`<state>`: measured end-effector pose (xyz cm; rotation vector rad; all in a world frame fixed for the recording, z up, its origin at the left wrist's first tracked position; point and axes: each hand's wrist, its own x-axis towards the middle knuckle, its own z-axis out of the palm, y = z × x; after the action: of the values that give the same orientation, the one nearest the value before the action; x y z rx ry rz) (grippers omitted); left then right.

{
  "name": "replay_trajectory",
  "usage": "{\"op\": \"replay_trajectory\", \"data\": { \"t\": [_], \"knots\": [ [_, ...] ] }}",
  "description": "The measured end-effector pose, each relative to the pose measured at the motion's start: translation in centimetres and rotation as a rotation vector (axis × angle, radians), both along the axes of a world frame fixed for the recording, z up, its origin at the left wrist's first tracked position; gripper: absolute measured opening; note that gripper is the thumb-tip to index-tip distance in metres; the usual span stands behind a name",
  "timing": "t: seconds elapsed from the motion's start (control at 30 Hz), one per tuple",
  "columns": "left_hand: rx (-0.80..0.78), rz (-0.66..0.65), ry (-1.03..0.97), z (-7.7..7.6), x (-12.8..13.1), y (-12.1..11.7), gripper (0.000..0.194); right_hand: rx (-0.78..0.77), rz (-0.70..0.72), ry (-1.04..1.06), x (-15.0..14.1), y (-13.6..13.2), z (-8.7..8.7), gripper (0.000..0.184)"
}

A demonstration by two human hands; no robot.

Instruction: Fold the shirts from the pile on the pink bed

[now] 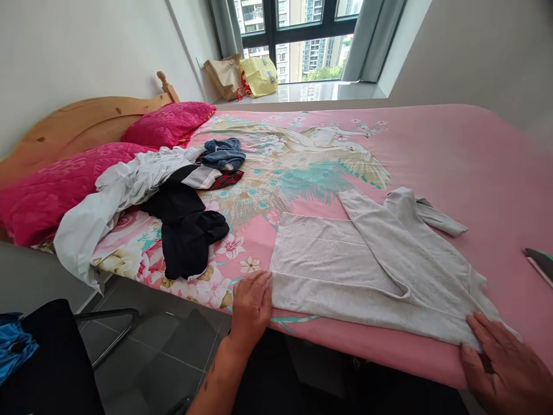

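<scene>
A light grey sleeved top (pixel 328 248) lies on the bed near its front edge. Its near side is folded over in a long strip, and the upper part spreads out to the right with a sleeve bent at the far side. My left hand (pixel 252 305) rests at the near left corner of the top, fingers stretched out and touching its edge. At the other end, my right hand (pixel 503 357) lies with fingers extended on the top's near right part, thumb apart. Neither hand is closed around the cloth.
The bed (pixel 453 150) has a pink floral sheet. To the left lie black clothing (pixel 185 242), a white garment (pixel 133 178), denim (pixel 223 153) and magenta pillows (pixel 168 124). A dark object (pixel 540 259) sits at the right edge. A black chair (pixel 52 357) stands lower left.
</scene>
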<state>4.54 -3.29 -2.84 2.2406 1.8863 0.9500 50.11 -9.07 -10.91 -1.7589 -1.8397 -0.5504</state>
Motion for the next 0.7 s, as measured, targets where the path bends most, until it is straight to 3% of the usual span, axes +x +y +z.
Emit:
{"op": "replay_trajectory", "data": {
  "t": [0.1,0.17,0.3,0.37,0.53,0.7],
  "knots": [
    [-0.134,-0.184,0.232,-0.5,0.8,-0.7,0.047,-0.003,0.057,0.019,0.2,0.1,-0.6,0.062],
    [-0.185,-0.18,0.297,-1.0,1.2,-0.7,0.051,-0.024,0.036,0.023,0.1,0.1,-0.7,0.059],
    [-0.065,-0.128,0.231,-1.3,2.9,0.4,0.037,-0.056,-0.001,0.087,-0.3,0.4,0.0,0.056],
    [-0.001,-0.215,0.149,-0.9,4.9,1.2,0.031,-0.042,-0.011,0.145,-0.4,0.6,0.4,0.059],
    [0.045,-0.613,0.019,1.4,13.7,2.5,0.026,0.054,0.005,0.425,-0.1,0.6,1.3,0.061],
    [-0.029,-0.869,0.016,2.5,23.8,3.9,0.025,0.137,-0.006,0.768,0.6,0.3,1.8,0.049]
  ]
}}
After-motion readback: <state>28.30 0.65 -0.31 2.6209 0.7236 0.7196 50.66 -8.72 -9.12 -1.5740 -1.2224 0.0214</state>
